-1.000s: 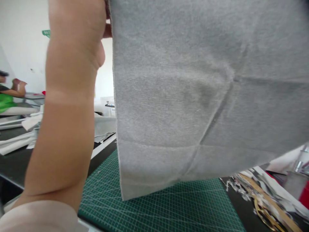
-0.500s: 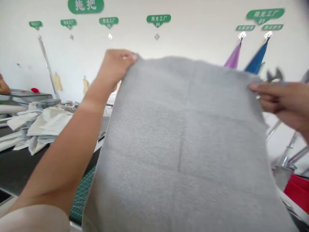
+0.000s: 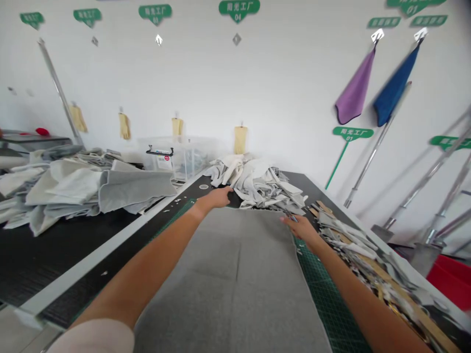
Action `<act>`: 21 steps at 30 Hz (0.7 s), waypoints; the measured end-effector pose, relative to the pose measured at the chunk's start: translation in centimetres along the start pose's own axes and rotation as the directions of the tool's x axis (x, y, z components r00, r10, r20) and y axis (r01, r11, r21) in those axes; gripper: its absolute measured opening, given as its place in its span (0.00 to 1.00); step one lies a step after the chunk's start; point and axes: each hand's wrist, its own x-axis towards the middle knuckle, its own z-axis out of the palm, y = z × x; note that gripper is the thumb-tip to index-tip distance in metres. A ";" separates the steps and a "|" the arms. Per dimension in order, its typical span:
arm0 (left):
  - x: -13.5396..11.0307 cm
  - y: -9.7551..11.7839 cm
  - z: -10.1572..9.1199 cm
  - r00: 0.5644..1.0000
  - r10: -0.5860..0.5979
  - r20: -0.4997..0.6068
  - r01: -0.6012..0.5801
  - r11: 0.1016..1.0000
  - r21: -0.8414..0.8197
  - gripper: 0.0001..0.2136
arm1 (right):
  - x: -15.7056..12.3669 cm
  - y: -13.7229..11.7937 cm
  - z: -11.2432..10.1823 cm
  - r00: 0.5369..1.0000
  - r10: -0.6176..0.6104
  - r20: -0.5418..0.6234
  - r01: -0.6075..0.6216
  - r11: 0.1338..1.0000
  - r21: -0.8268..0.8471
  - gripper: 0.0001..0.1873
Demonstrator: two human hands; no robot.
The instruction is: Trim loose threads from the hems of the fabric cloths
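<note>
My left hand (image 3: pixel 219 197) lies flat and open at the far edge of a long grey fleece fabric sheet (image 3: pixel 235 279) lying on a green gridded cutting mat (image 3: pixel 326 294). My right hand (image 3: pixel 300 227) is at the sheet's far corner; I cannot tell whether it holds anything.

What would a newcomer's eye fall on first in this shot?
The grey cloth lies down the middle of the foreground on a green cutting mat, with the left hand and right hand at its far edge. Beyond it rises a pale fabric heap, and a purple towel and blue towel hang on the right wall.
</note>
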 end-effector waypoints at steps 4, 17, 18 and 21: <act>0.8 6.4 6.1 0.928 0.371 0.020 -0.362 0.915 -0.178 0.25 | -1.0 1.0 1.5 0.997 -0.021 -0.072 0.023 0.999 0.027 0.26; -0.4 12.6 15.2 0.954 0.209 -0.214 -0.265 0.921 -0.284 0.13 | -1.0 3.5 1.5 0.991 -0.055 -0.119 0.066 0.993 0.092 0.24; -0.5 12.5 15.3 0.964 0.170 -0.206 -0.228 0.924 -0.306 0.13 | -1.0 3.5 1.5 0.991 -0.051 -0.125 0.063 0.993 0.095 0.25; -0.7 12.1 15.3 0.974 0.103 -0.200 -0.171 0.917 -0.360 0.13 | -1.3 3.1 1.5 0.990 -0.056 -0.132 0.069 0.993 0.093 0.26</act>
